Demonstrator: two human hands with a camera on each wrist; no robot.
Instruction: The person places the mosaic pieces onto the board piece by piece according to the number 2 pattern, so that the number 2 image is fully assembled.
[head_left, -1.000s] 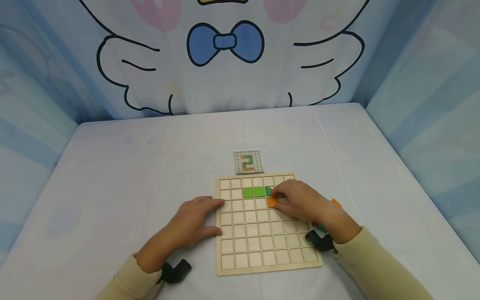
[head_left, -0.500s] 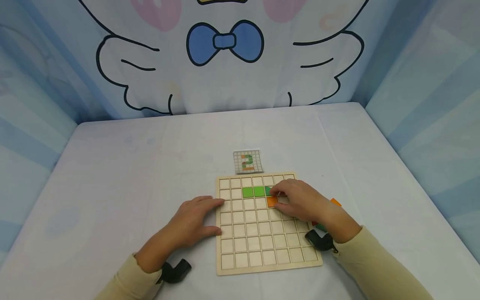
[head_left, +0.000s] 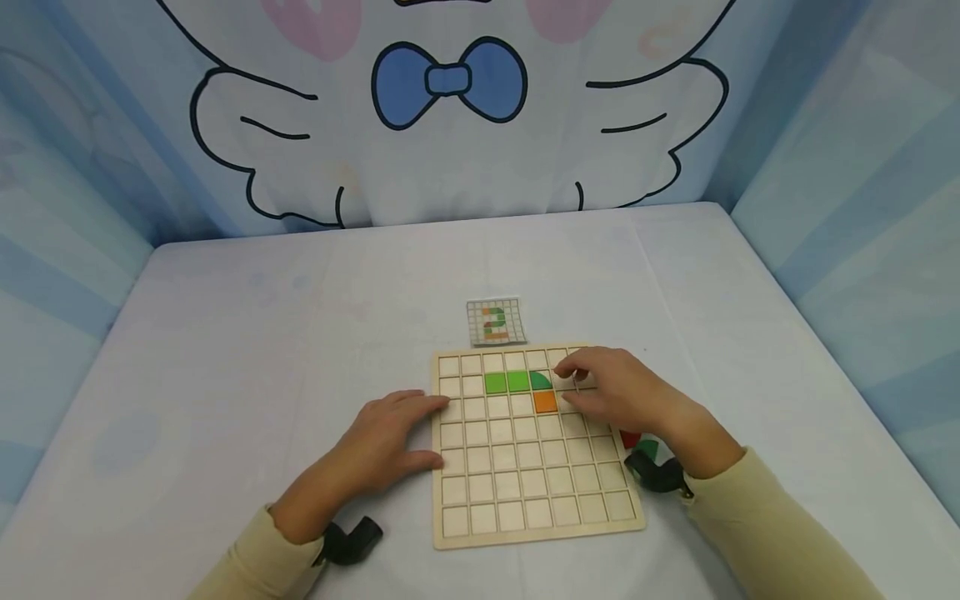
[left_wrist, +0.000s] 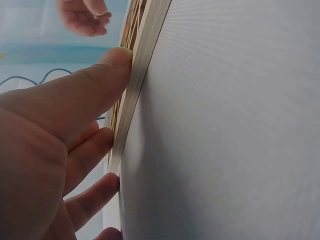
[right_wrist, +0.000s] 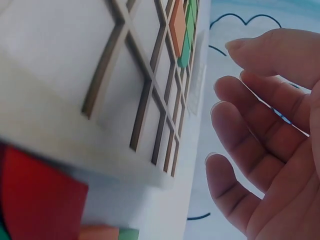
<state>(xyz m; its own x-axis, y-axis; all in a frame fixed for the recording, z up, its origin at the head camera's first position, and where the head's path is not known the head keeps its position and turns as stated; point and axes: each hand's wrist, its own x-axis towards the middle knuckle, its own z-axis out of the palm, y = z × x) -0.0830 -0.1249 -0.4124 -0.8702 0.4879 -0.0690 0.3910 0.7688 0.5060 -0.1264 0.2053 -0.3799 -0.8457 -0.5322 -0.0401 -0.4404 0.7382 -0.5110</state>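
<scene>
A wooden grid board (head_left: pixel 517 540) lies on the table. Two light green square tiles (head_left: pixel 506 382) and a dark green quarter-round tile (head_left: pixel 539 381) sit side by side in its second row. Directly below the quarter-round one is an orange square tile (head_left: pixel 545 402). My left hand (head_left: pixel 386 442) rests at the board's left edge, its thumb (left_wrist: pixel 117 57) touching the rim in the left wrist view. Over the upper right cells hovers my right hand (head_left: pixel 622 387), fingers loosely bent; the right wrist view shows nothing between them.
Beyond the board lies a small pattern card (head_left: pixel 496 322) with a coloured grid. Loose pieces lie just off the board's right side, among them a red piece (right_wrist: pixel 42 195) and a green-and-white one (head_left: pixel 647 451), partly behind the right wrist. A printed curtain surrounds the table.
My right hand has come off the tiles and shifted up and right, uncovering the quarter-round and orange tiles. The left hand stays at the board's edge.
</scene>
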